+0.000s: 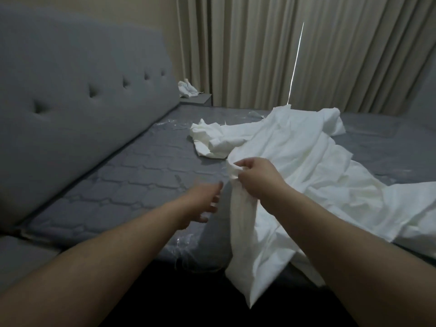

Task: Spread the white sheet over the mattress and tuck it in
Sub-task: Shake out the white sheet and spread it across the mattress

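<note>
- Where the grey mattress (132,182) runs along the tufted headboard (77,90), it lies bare, and its near corner shows crinkled clear plastic.
- The white sheet (295,156) is bunched mid-bed, one fold spilling over the near edge.
- The right hand (257,178) pinches a raised fold of the sheet; the left hand (205,201), fingers spread, hovers just beside it, blurred.
- The sheet's right end is cut off.

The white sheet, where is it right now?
In the head view the white sheet lies bunched on the right side of the grey mattress, below the curtains; the right hand grips its near edge.
</note>
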The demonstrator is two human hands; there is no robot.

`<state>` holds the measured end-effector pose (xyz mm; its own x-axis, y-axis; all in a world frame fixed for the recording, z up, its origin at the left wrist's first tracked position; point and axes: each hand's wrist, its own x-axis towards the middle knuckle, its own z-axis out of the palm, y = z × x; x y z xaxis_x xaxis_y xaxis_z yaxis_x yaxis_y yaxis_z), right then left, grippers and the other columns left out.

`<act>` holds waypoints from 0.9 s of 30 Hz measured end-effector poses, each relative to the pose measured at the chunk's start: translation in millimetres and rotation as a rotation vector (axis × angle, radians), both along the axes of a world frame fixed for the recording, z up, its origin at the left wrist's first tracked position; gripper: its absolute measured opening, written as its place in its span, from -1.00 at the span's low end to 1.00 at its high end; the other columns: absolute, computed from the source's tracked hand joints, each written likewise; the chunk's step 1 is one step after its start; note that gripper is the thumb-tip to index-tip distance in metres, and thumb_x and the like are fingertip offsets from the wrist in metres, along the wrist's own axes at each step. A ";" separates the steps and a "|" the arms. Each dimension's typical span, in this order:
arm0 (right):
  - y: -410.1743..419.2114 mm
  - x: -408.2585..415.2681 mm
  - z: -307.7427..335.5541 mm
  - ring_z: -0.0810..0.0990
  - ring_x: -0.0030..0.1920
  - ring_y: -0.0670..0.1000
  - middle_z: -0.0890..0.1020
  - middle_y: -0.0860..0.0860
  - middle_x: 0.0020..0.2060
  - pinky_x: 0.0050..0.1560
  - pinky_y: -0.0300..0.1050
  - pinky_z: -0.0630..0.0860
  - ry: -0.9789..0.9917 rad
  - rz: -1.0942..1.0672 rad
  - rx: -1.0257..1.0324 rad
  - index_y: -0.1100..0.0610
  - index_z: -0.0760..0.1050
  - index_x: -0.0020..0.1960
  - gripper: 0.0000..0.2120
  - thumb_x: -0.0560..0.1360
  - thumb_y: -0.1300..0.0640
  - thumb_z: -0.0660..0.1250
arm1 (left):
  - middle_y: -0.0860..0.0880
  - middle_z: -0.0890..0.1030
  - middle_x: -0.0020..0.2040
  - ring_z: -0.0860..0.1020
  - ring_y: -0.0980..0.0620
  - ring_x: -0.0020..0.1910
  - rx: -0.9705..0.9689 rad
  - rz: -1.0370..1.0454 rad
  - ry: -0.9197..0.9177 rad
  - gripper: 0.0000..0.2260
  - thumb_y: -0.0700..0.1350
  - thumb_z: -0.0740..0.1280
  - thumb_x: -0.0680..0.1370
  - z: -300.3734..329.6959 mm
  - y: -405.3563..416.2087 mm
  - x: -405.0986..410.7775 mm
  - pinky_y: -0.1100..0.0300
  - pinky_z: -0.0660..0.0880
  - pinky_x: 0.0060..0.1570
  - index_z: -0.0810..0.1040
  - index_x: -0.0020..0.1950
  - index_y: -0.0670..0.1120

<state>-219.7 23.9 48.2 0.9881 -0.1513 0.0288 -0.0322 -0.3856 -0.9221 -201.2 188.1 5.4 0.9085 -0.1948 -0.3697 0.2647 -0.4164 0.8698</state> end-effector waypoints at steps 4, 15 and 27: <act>-10.3 -22.1 29.5 0.61 -0.24 -0.03 0.68 -0.03 -0.31 -0.21 -0.16 0.53 0.029 0.376 -0.003 0.02 0.72 -0.19 -0.70 0.41 0.35 0.31 | -0.20 0.66 0.26 0.66 -0.21 0.18 -0.497 0.102 0.261 -0.15 0.55 0.18 0.45 7.6 -9.0 41.2 -0.18 0.61 0.17 0.55 0.37 -0.14; -49.5 -14.8 -31.1 0.52 -0.04 0.08 0.61 0.05 -0.01 0.00 0.00 0.45 0.467 0.618 -0.260 -0.17 0.71 -0.03 -0.57 0.35 0.29 0.29 | -0.03 0.68 -0.30 0.62 0.01 -0.39 -0.426 0.190 -0.034 -0.82 -0.29 0.27 0.57 45.9 -49.2 52.4 0.17 0.58 -0.33 0.66 0.03 -0.16; -9.9 11.4 -36.4 0.59 -0.03 0.04 0.51 0.03 0.11 -0.23 -0.17 0.56 0.221 0.393 -0.628 -0.02 0.30 0.47 -0.40 0.50 0.13 0.44 | -0.11 0.67 -0.04 0.67 -0.05 -0.16 -0.709 0.836 -0.392 -0.83 -0.23 0.18 0.61 110.8 62.5 87.6 0.01 0.68 -0.12 0.56 -0.06 -0.10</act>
